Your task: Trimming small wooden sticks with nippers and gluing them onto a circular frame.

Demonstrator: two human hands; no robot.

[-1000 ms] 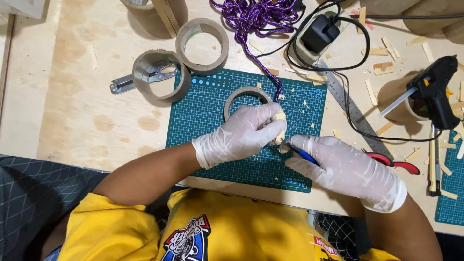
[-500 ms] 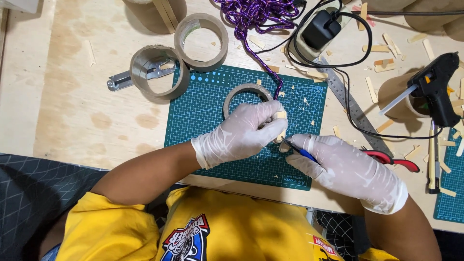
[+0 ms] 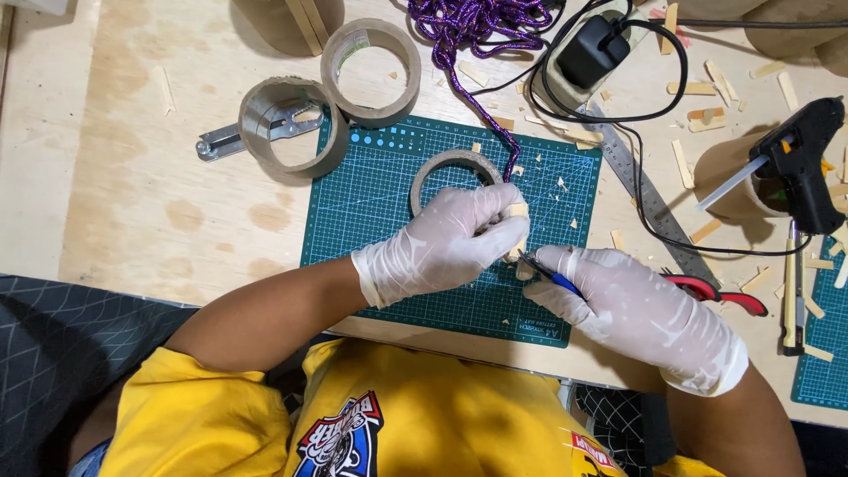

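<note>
**A:** What can't you make out here?

**B:** The small wooden piece is mostly buried under the gloved left hand; only a pale corner pokes out past the fingertips. The blue-handled tool is also largely covered: its handle runs into the right hand, and its tip is too small to tell whether it is a blade or a point.

**A:** So where does the piece sit against the hands?

**B:** The left hand is curled closed around it, pinching it just above the green cutting mat. The right hand lies just to the right, fingers wrapped tight round the tool, whose tip meets the lower edge of the piece.

**A:** Any containers?

**B:** A cardboard cup at the right holds the black glue gun, nose down (what else is inside I cannot tell). Three cardboard rings stand open: one ring on the mat just behind the left hand, a larger ring with a metal clamp running through it, and another ring beyond. Wood scraps are scattered about the table, and red-handled scissors peek out past the right wrist
</note>
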